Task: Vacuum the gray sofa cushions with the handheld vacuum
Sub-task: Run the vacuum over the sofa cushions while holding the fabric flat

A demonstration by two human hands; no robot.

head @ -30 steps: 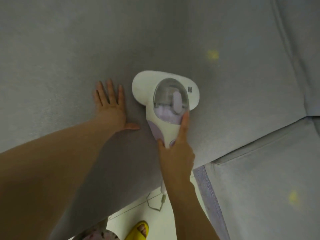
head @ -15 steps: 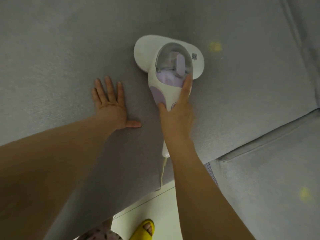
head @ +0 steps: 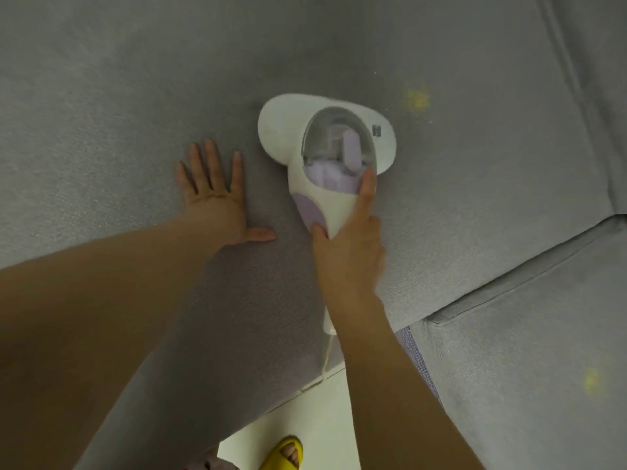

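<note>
Gray fabric sofa cushion [head: 135, 96]: underlies the white-and-lilac handheld vacuum [head: 325, 154], whose head sits flat, long axis pointing away from the person. Right hand [head: 349, 252] wraps the vacuum's near handle, forefinger extended along it; left hand [head: 215, 201], fingers splayed flat, presses down just left of the vacuum.

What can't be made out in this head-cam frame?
Head view:
Handle of the handheld vacuum: covered by the right hand.
Its suction mouth: face down on the gray cushion.
Small label on its head: too small to read.
Power cord: vanishes at the cushion's edge.
Yellow slipper: cut off by the bottom edge.
Yellow spot on the cushion: blurred; stain or light, unclear.
</note>
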